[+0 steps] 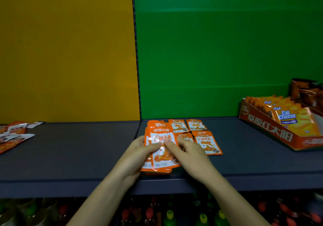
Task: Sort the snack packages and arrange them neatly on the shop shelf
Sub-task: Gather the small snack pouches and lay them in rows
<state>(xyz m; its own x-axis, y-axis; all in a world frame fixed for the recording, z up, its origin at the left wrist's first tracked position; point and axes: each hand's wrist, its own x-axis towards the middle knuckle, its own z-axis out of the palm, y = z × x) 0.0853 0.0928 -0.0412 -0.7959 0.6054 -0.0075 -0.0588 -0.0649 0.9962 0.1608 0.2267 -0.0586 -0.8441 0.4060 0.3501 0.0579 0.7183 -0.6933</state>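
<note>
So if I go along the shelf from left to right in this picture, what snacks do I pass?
First the loose red-and-white packets → the held stack of orange packets → the orange packets lying flat in rows → the Cal Cheese box.

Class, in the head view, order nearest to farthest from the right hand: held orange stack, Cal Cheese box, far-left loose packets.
1. held orange stack, touching the right hand
2. Cal Cheese box, shelf's right
3. loose packets, far left
</note>
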